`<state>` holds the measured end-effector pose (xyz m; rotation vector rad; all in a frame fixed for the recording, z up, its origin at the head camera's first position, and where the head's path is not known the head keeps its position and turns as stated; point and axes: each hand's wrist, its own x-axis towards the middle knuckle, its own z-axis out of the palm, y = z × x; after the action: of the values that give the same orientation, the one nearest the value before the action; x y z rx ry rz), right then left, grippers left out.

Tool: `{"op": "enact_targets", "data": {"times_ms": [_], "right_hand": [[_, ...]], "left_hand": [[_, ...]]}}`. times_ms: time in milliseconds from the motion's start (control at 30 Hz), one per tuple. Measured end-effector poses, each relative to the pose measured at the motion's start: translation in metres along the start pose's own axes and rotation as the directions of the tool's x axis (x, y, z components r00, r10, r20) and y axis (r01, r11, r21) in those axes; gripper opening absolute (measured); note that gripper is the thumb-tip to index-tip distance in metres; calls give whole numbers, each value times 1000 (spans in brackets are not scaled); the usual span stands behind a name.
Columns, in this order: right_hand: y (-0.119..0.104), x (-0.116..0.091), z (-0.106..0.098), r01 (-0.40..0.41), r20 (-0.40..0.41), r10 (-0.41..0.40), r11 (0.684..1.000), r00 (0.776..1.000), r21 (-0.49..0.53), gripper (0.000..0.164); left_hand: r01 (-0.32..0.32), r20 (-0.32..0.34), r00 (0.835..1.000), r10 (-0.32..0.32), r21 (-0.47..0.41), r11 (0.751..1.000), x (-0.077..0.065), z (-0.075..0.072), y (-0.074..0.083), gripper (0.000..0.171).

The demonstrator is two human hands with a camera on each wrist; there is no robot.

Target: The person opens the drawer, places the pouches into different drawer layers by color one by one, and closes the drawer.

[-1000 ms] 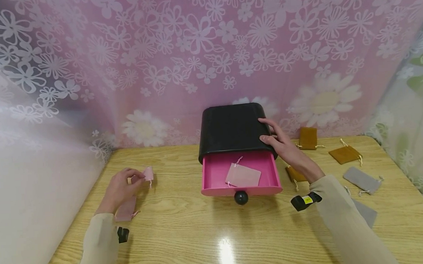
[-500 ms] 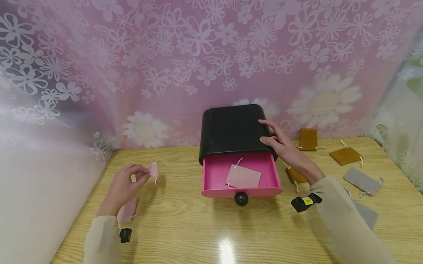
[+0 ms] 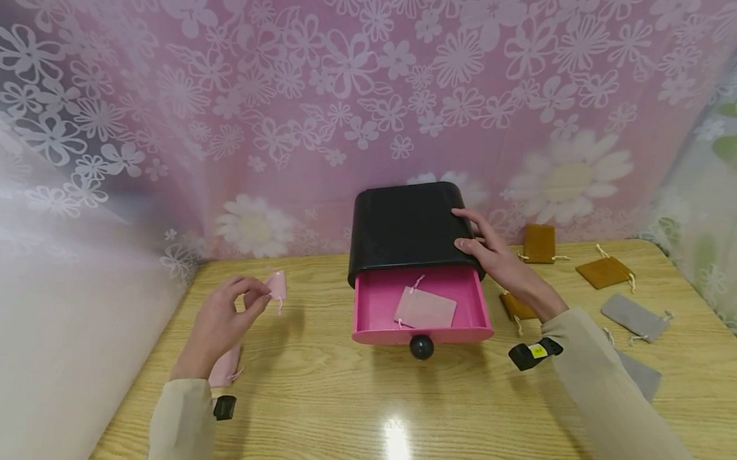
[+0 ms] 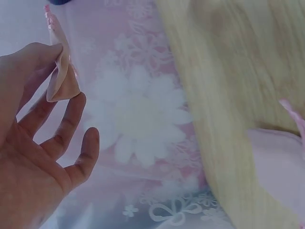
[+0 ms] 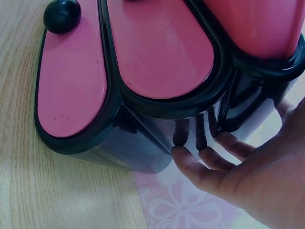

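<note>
My left hand [image 3: 224, 322] pinches a small pink drawstring pouch [image 3: 276, 286] between thumb and fingers, above the left of the table. In the left wrist view that pouch [image 4: 65, 78] is folded, its cord upward. A second pink pouch [image 3: 225, 368] lies on the table below this hand. My right hand [image 3: 496, 255] rests against the right side of a black drawer cabinet [image 3: 408, 228], thumb and index finger at its top edge. In the right wrist view, fingertips [image 5: 183, 155] touch its glossy side. The top pink drawer [image 3: 374, 305] is pulled out and holds a pale pink pouch [image 3: 426, 308].
On the right lie three brown pouches, one [image 3: 605, 272] farther right and another [image 3: 516, 306] partly behind my right forearm. Two grey pouches [image 3: 634, 316] lie nearer, one partly under the sleeve. Two lower drawers [image 5: 71, 90] are shut. A flowered curtain [image 3: 364, 120] hangs behind the table.
My left hand has moved right and slightly away from me, carrying the pink pouch. The right hand and the cabinet stay in place.
</note>
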<state>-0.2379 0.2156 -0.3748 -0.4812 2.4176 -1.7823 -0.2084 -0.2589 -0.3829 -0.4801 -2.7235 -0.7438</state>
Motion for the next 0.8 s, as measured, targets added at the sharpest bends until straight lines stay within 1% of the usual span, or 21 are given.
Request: {"op": "enact_targets", "data": {"times_ms": [233,467,700,800], "right_hand": [[2,1,0,-10,-2,10,1000,1000,-2,61],[2,1,0,-18,-7,18,1000,1000,-14,60],[2,1,0,-20,-10,20,1000,1000,-17,60],[2,1,0,-15,-10,15,1000,1000,-27,59]], "left_hand": [[-39,-39,998,38,-4,999,2,-3,16,10],[-98,-97,990,99,12,995,3,-5,30,9],[-115,-109,988,114,-5,993,6,-7,44,10],[-147,-129,981,145,-6,989,7,-7,51,10]]}}
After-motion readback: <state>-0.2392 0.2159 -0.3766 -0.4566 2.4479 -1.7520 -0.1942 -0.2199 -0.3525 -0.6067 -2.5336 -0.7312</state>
